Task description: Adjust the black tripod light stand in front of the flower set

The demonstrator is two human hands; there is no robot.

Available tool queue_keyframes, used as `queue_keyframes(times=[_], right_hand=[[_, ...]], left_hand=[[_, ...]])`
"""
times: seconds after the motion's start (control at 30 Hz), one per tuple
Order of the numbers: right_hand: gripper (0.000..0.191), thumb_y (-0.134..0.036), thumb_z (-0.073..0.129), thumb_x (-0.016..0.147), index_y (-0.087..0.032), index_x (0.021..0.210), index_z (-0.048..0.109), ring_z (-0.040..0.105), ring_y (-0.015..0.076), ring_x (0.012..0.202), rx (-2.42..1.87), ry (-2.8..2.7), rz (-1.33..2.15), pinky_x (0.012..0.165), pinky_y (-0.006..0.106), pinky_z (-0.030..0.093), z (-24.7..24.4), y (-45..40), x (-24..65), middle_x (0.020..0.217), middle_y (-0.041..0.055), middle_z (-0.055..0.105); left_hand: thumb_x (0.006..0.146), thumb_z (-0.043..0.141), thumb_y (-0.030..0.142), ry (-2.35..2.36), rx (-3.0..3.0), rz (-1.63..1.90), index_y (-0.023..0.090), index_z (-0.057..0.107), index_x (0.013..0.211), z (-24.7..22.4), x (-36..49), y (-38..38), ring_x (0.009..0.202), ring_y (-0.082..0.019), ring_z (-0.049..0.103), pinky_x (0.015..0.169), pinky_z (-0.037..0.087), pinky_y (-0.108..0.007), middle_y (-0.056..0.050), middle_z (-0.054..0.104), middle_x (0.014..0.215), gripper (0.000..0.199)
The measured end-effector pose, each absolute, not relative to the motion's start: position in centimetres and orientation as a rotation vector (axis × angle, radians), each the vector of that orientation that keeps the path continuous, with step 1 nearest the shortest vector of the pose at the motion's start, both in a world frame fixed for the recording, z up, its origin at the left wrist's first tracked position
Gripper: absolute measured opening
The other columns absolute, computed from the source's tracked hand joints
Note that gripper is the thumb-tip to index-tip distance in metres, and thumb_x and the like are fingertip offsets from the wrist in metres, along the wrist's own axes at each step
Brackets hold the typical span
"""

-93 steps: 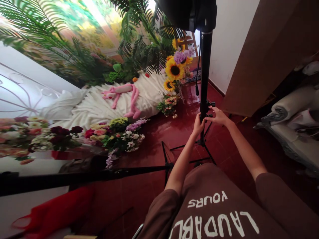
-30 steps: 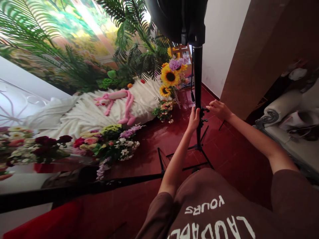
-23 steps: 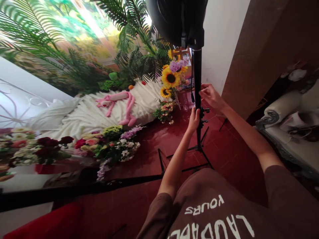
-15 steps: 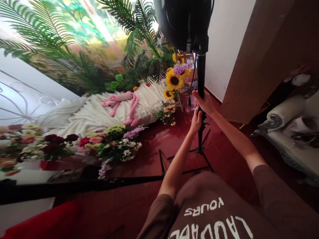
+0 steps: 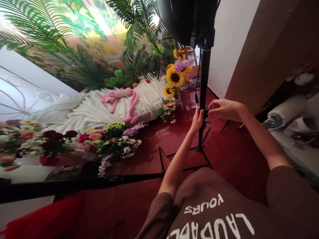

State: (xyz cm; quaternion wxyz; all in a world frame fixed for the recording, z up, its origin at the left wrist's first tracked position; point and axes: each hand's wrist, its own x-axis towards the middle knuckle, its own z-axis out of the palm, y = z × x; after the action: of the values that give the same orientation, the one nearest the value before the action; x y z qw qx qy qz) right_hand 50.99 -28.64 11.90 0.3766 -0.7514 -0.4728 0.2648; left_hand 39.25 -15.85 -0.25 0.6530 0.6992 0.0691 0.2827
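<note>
A black light stand (image 5: 204,76) rises upright in front of me, with a large black lamp head (image 5: 186,20) at its top, cut off by the view's upper edge. My left hand (image 5: 197,120) is closed around the pole at its collar, thumb pointing up. On the collar's right side, my right hand (image 5: 225,107) pinches a small knob with thumb and fingertips; the knob is mostly hidden by them. Below the collar a second small knob (image 5: 208,122) sticks out. A black cable (image 5: 196,89) with a plug end dangles beside the pole.
The stand's legs (image 5: 199,149) spread over the red tiled floor. Another black pole (image 5: 87,184) crosses the lower left. Flowers (image 5: 124,142), sunflowers (image 5: 174,78) and a pink plush toy (image 5: 129,99) on white cloth (image 5: 82,109) lie left. A white sofa (image 5: 286,122) stands right.
My right hand has let go of the upper pole and moved down and right to the collar's knob. My left hand stays on the collar. The view has shifted slightly.
</note>
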Motion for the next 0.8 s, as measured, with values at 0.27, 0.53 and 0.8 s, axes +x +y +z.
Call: queue_keyframes(times=[0.27, 0.53, 0.8], right_hand=[[0.018, -0.029, 0.079, 0.069, -0.018, 0.075, 0.066, 0.061, 0.0144, 0.062, -1.909, -1.02, 0.754, 0.054, 0.024, 0.046, 9.3, -29.9, 51.1, 0.063, 0.0011, 0.066], [0.021, -0.021, 0.078, 0.071, -0.022, 0.087, 0.064, 0.061, 0.0159, 0.076, -1.927, -1.336, 0.387, 0.068, 0.027, 0.049, 11.4, -29.5, 49.7, 0.082, 0.0012, 0.067], [0.03, -0.048, 0.063, 0.086, -0.019, 0.093, 0.063, 0.064, 0.0174, 0.077, -1.896, -1.127, 0.05, 0.066, 0.025, 0.046, 10.6, -24.4, 46.8, 0.076, 0.0028, 0.066]], left_hand=[[0.091, 0.042, 0.059, 0.149, 1.578, 0.658, 0.022, 0.05, 0.099, -0.3, 39.3, -16.0, 0.065, -0.009, 0.055, 0.059, 0.046, -0.021, 0.001, 0.056, 0.077, 0.039], [0.089, 0.042, 0.063, 0.186, 1.59, 0.682, 0.021, 0.054, 0.098, -0.5, 39.5, -16.0, 0.067, -0.011, 0.058, 0.063, 0.048, -0.023, -0.001, 0.06, 0.078, 0.044], [0.091, 0.04, 0.062, 0.232, 1.614, 0.693, 0.018, 0.055, 0.113, -0.6, 39.5, -16.3, 0.079, -0.015, 0.064, 0.073, 0.05, -0.027, -0.005, 0.065, 0.083, 0.051]])
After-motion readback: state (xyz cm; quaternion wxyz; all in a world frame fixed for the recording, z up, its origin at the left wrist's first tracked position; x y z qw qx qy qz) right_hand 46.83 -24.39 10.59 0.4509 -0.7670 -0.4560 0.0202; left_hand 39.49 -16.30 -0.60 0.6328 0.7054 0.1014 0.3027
